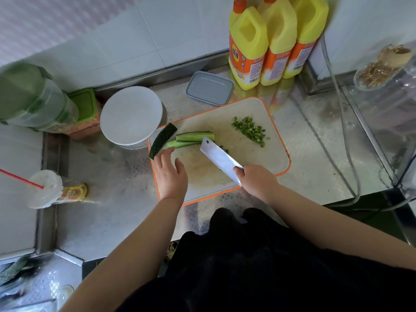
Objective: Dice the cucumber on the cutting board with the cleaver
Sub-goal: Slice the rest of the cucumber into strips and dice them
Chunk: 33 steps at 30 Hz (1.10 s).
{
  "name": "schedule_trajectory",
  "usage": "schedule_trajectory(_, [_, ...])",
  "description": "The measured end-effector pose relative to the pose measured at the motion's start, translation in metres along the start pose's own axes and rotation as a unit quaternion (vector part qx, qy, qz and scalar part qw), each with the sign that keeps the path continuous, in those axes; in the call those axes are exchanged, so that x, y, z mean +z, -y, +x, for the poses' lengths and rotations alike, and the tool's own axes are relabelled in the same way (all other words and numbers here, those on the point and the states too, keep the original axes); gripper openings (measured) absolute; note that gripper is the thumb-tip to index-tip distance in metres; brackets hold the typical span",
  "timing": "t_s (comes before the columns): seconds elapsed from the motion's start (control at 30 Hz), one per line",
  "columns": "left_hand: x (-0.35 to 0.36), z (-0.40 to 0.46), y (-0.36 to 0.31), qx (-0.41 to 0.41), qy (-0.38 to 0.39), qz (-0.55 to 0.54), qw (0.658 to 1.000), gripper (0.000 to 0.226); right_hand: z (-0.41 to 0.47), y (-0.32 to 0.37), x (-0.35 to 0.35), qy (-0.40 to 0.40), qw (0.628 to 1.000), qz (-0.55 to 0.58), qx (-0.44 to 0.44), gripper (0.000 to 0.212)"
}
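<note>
**Cleaver poised by the cucumber strips**

We grip the cleaver (219, 159) in our right hand (256, 182), fingers closed round its handle, blade tip near the cucumber strips (191, 139) lying mid-board. Our left hand (170, 174) hovers open, holding nothing, just near of the strips and beside a dark cucumber piece (162, 139) at the left edge. Diced cucumber (249, 129) sits far right on the orange-rimmed cutting board (270, 158). The steel counter (310, 158) carries a white lidded tub (131, 115), a grey container (209, 88) and yellow bottles (270, 39).
</note>
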<state>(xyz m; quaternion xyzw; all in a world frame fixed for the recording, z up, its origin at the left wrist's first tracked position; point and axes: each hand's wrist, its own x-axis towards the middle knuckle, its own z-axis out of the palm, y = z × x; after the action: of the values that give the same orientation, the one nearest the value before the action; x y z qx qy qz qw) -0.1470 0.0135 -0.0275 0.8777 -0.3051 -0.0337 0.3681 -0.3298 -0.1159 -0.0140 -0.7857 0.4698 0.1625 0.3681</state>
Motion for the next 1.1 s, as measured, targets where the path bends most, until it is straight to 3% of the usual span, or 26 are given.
schedule_trajectory(0.17, [0.008, 0.040, -0.016, 0.101, 0.143, 0.133, 0.976, 0.045, 0.001, -0.008, -0.004, -0.034, 0.999, 0.009, 0.029, 0.047])
schedule_trajectory(0.37, [0.028, 0.082, -0.014, 0.146, 0.286, 0.274, 0.907, 0.056, 0.000, -0.015, -0.014, -0.065, 0.997, -0.004, 0.048, 0.044])
schedule_trajectory(0.63, [0.027, 0.085, -0.012, 0.124, 0.266, 0.285, 0.913, 0.040, -0.004, -0.015, -0.016, -0.058, 0.998, 0.004, 0.037, 0.046])
schedule_trajectory(0.83, [0.023, 0.080, -0.013, 0.107, 0.263, 0.294, 0.913, 0.039, -0.005, -0.010, -0.013, -0.030, 0.999, -0.008, 0.016, 0.047])
schedule_trajectory(1.1, [0.017, 0.069, -0.007, 0.090, 0.248, 0.293, 0.919, 0.043, -0.004, -0.016, -0.026, -0.060, 0.997, 0.015, 0.038, 0.047])
